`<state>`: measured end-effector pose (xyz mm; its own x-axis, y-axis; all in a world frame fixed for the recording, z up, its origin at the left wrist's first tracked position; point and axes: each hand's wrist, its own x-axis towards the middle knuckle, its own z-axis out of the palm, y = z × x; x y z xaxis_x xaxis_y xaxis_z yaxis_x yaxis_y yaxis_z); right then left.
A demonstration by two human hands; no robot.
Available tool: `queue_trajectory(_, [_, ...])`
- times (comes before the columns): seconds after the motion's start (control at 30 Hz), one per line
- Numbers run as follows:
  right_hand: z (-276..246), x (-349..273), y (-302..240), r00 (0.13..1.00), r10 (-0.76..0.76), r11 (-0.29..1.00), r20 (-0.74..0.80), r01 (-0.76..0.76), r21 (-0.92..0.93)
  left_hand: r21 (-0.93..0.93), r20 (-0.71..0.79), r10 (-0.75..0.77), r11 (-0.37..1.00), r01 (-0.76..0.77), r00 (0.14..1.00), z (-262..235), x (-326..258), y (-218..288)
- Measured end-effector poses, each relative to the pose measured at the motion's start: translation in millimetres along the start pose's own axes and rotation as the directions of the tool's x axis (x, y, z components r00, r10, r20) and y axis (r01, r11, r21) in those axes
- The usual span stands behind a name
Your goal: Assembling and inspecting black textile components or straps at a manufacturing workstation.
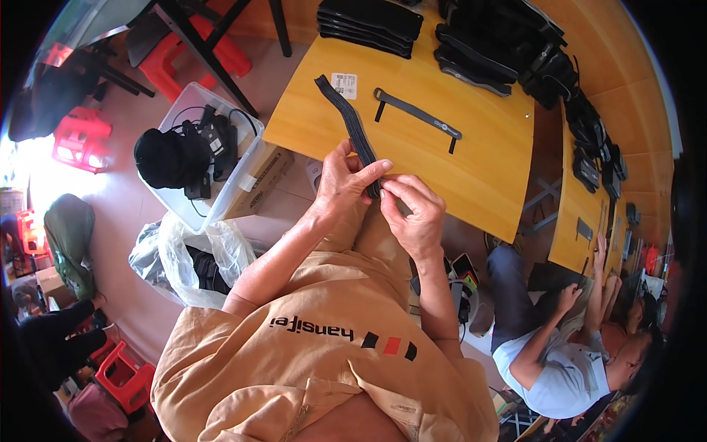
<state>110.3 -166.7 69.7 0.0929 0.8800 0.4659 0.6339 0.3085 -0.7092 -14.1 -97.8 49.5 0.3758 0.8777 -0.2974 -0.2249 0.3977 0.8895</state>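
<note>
A long black ribbed strap (346, 114) lies across the near part of the wooden table (471, 169), its near end lifted off the edge. My left hand (340, 184) pinches that end between thumb and fingers. My right hand (416, 214) grips the same end from the right, fingertips meeting the left hand's. A small white tag (344, 85) lies beside the strap's far end. A thin dark grey bar with two short tabs (416, 114) rests flat on the table just beyond my hands.
Stacks of black strap parts (368, 22) and heaped black gear (508, 44) fill the table's far side. A clear plastic bin (199, 155) with black items and a cardboard box stands left of me, a plastic bag (184, 254) below it. Another person (560, 353) sits at right. Red stools (77, 136) stand left.
</note>
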Motion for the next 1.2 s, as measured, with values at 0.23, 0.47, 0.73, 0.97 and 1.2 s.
queue_trajectory(0.23, [5,-3,-1,0.998,0.057,0.998,-0.038,-0.055,0.031,0.022,-0.006,0.04,0.999,-0.04,0.999,1,0,-2])
queue_trajectory(0.47, [12,-7,-1,0.98,0.176,0.984,-0.089,-0.172,0.048,0.029,-0.038,0.102,0.994,-0.101,0.994,7,-5,-3])
queue_trajectory(0.73, [8,-7,2,0.971,0.203,0.978,-0.122,-0.195,0.079,-0.032,0.137,0.054,0.998,-0.05,0.989,-4,-7,-8])
queue_trajectory(0.97, [13,-9,6,0.989,0.042,0.994,-0.144,-0.056,-0.097,0.091,0.165,-0.042,0.996,0.027,0.985,-10,-4,-2])
queue_trajectory(1.2, [15,-6,10,0.974,0.216,0.976,-0.072,-0.216,0.011,0.065,0.192,-0.052,0.997,0.04,0.98,-12,-4,-4])
